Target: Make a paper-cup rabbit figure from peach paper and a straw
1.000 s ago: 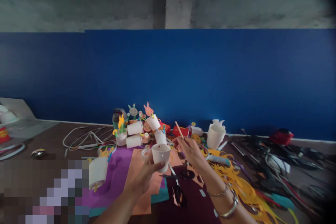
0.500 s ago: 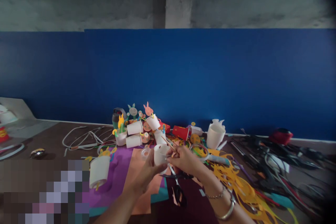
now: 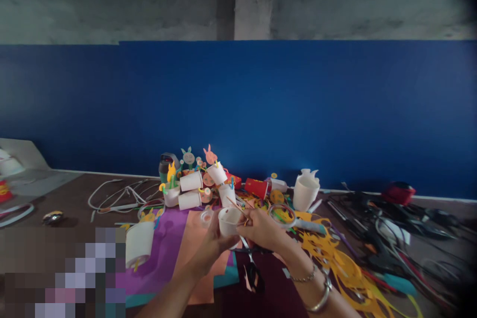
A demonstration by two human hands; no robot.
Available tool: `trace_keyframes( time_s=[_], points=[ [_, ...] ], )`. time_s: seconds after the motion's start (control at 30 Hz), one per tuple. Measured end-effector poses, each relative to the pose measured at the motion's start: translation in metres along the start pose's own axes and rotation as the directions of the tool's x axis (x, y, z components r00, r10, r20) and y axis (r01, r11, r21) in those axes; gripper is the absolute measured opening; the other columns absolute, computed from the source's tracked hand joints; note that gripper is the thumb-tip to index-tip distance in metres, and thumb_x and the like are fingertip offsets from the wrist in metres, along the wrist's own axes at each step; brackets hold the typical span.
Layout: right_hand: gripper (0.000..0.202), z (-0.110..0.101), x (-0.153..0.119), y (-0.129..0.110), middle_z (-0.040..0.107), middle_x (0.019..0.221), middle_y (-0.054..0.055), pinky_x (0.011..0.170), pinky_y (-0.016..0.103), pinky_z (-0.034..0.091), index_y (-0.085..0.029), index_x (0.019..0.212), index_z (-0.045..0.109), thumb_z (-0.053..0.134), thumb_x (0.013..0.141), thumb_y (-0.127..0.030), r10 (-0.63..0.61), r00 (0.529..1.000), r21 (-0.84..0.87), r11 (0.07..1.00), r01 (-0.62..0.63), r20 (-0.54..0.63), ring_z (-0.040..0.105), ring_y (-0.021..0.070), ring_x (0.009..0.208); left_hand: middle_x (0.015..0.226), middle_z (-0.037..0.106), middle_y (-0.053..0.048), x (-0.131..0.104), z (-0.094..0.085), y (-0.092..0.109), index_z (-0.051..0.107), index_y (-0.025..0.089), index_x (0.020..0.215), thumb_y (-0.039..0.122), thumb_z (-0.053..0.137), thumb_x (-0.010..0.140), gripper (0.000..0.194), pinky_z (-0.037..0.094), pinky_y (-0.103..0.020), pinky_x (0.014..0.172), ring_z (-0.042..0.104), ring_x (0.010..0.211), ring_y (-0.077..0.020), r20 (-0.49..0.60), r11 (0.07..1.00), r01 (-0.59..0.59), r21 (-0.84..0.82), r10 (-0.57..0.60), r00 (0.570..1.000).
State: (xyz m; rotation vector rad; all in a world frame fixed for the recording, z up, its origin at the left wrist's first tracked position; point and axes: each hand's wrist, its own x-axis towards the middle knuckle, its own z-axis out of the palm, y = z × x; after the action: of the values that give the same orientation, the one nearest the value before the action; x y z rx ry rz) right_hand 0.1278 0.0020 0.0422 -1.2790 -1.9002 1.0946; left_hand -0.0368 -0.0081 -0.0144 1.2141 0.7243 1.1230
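Note:
A white paper cup (image 3: 228,227) with small dark holes near its rim is upright in my left hand (image 3: 209,244), whose fingers and thumb wrap its side. Closed at the cup's right side is my right hand (image 3: 263,228), pinching a thin brown stick (image 3: 234,204) that slants up and left over the rim. Its lower end is hidden by my fingers. Below the cup lie scissors (image 3: 253,274) with dark handles. Purple paper (image 3: 167,238) and peach paper (image 3: 196,278) are spread under my left forearm.
Several white cups with paper animal figures, among them a tipped cup (image 3: 191,181), are heaped at the back. A torn-edged white container (image 3: 306,191) stands right of them. Clear tape (image 3: 282,214), yellow paper strips (image 3: 346,271) and dark cables (image 3: 417,228) cover the right side.
The cup's opening has tipped slightly more toward my view. Both hands stay closed around the cup and stick, with only small shifts.

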Motion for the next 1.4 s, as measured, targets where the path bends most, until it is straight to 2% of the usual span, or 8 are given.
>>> trace_keyframes(
  time_s=[0.17,0.3,0.4,0.53,0.73,0.9,1.13,1.4],
  points=[
    [0.023,-0.016,-0.001,-0.002,0.060,0.050,-0.003,0.038,0.019,0.029,-0.016,0.092,0.060,0.054,0.080,-0.034,-0.044,0.993,0.215,0.974,0.067,-0.113,0.042,0.0083,0.037,0.119,0.057,-0.007,0.000,-0.006,0.006,0.043,0.025,0.126,0.030,0.070,0.072,0.060,0.039,-0.037,0.091,0.049,0.112,-0.0271,-0.038,0.995,-0.030,0.096,0.034,0.999],
    [0.036,-0.040,-0.004,-0.005,0.061,0.063,0.003,0.045,0.022,0.035,-0.017,0.076,0.062,0.038,0.088,-0.041,-0.057,0.871,0.358,0.897,0.259,-0.488,0.052,0.0121,0.052,0.124,0.056,-0.008,-0.001,-0.011,0.009,0.047,0.023,0.129,0.032,0.067,0.073,0.060,0.035,-0.041,0.095,0.043,0.119,-0.0318,0.029,0.997,-0.002,0.076,0.000,1.000],
    [0.036,-0.050,-0.002,0.001,0.052,0.051,0.000,0.039,0.024,0.028,-0.019,0.065,0.055,0.040,0.086,-0.045,0.075,0.824,0.475,0.845,0.247,-0.561,0.042,0.0109,0.042,0.128,0.054,-0.009,-0.001,-0.015,0.003,0.046,0.022,0.132,0.032,0.062,0.077,0.059,0.033,-0.042,0.097,0.042,0.121,-0.0317,0.123,0.999,0.046,-0.011,-0.044,0.991],
    [0.032,-0.046,0.008,0.014,0.054,0.053,0.000,0.037,0.024,0.029,-0.022,0.065,0.049,0.049,0.081,-0.049,0.290,0.787,0.680,0.702,0.212,-0.545,0.044,0.0117,0.040,0.117,0.060,-0.010,0.002,-0.020,-0.009,0.049,0.021,0.129,0.035,0.065,0.077,0.056,0.038,-0.038,0.090,0.052,0.107,-0.0283,0.136,0.995,0.068,-0.072,-0.058,0.989],
    [0.036,-0.027,0.016,0.019,0.055,0.047,0.001,0.037,0.025,0.035,-0.021,0.061,0.051,0.053,0.080,-0.051,0.344,0.808,0.682,0.726,0.095,-0.478,0.050,0.0140,0.040,0.100,0.065,-0.008,0.001,-0.017,-0.010,0.055,0.021,0.123,0.040,0.067,0.076,0.052,0.044,-0.030,0.069,0.058,0.078,-0.0184,0.133,0.985,0.091,-0.148,-0.072,0.989],
    [0.036,-0.017,0.023,0.029,0.053,0.041,0.000,0.032,0.023,0.030,-0.019,0.059,0.052,0.050,0.082,-0.046,0.375,0.846,0.737,0.675,0.031,-0.379,0.045,0.0117,0.032,0.098,0.067,-0.008,-0.003,-0.010,0.002,0.059,0.023,0.119,0.048,0.066,0.075,0.052,0.045,-0.031,0.072,0.060,0.082,-0.0212,0.094,0.989,0.082,-0.120,-0.071,0.993],
    [0.033,-0.014,0.029,0.039,0.053,0.041,0.000,0.034,0.019,0.030,-0.017,0.058,0.052,0.050,0.083,-0.038,0.427,0.861,0.789,0.612,-0.050,-0.277,0.046,0.0093,0.034,0.126,0.058,-0.009,-0.003,-0.014,0.004,0.056,0.028,0.125,0.055,0.063,0.073,0.059,0.037,-0.040,0.096,0.045,0.121,-0.0314,0.151,0.998,0.020,-0.053,-0.012,0.988],
    [0.026,-0.009,0.027,0.038,0.051,0.041,-0.003,0.032,0.016,0.022,-0.016,0.060,0.051,0.052,0.080,-0.032,0.424,0.901,0.792,0.580,-0.190,-0.094,0.040,0.0058,0.031,0.117,0.061,-0.010,-0.003,-0.014,-0.004,0.053,0.025,0.127,0.060,0.062,0.072,0.065,0.041,-0.034,0.084,0.055,0.105,-0.0286,0.263,0.998,-0.008,-0.058,0.023,0.965]
  ],
)
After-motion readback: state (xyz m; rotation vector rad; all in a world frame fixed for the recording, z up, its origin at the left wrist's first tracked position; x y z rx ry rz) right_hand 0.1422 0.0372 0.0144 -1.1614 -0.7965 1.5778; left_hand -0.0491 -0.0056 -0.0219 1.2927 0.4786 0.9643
